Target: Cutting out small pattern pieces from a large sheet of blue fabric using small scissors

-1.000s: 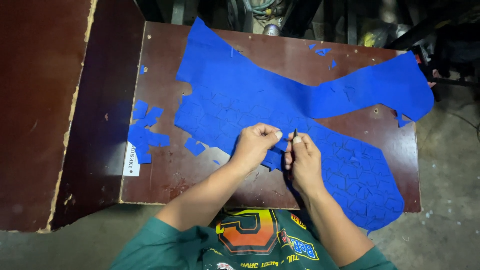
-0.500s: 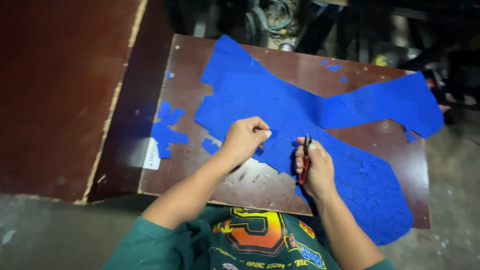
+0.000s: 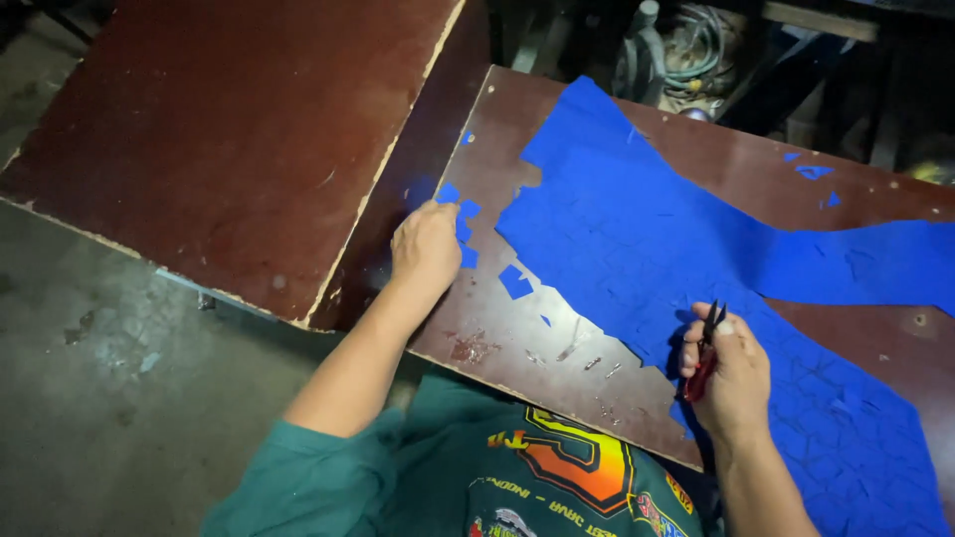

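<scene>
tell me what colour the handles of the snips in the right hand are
Red, with dark blades; the snips show in the head view, held in the right hand.

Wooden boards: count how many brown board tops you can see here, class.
2. One large brown board lies upper left; the second brown board sits right of it, under the blue sheet. More may lie out of frame.

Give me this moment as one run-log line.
left hand: on small blue cut pieces at table left edge | right hand: holds red-handled snips, resting on blue sheet
</scene>
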